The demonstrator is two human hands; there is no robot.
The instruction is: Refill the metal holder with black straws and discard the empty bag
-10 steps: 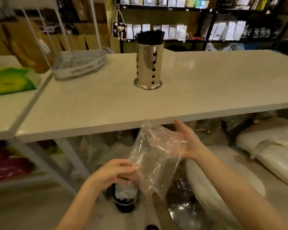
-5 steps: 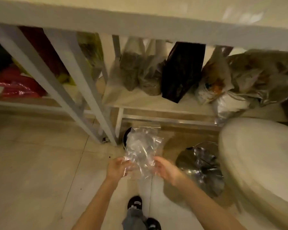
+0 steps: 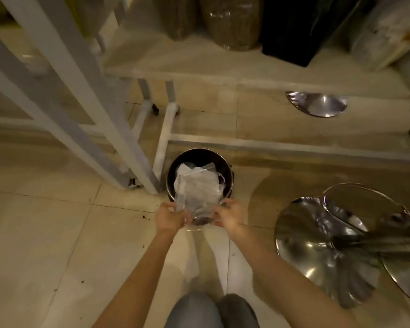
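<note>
A view looking straight down at a tiled floor [image 3: 45,233], with two bare forearms reaching forward from the bottom edge.

At nine to eleven o'clock, white metal table legs [image 3: 81,95] slant across the frame.

Just left of centre, the left hand [image 3: 169,217] has its fingers curled around the left edge of an empty bag [image 3: 198,192], pinching the plastic. The bag is clear, thin and crumpled, with creases that catch the light; whitish patches show through it, and its lower part looks bunched and darker between the two hands. No straws are visible in it. It stretches from the hands away toward twelve o'clock, so its upper half lies over the mouth of a small round bin [image 3: 200,157], which stands on the floor at the foot of the table legs. The bin has a dark inside and a shiny rim, and some pale rubbish already lies inside it, though it is hard to separate from the bag.

Just right of centre, the right hand [image 3: 230,215] grips the bag's right edge in the same way, fingers curled and thumb side toward the plastic. The hands sit level with each other, the bag between and beyond them.

At twelve to two o'clock, a low shelf [image 3: 246,67] carries several sacks, one black [image 3: 305,27]. At three to four o'clock a shiny chrome stool base [image 3: 322,252] rests on the floor.
</note>
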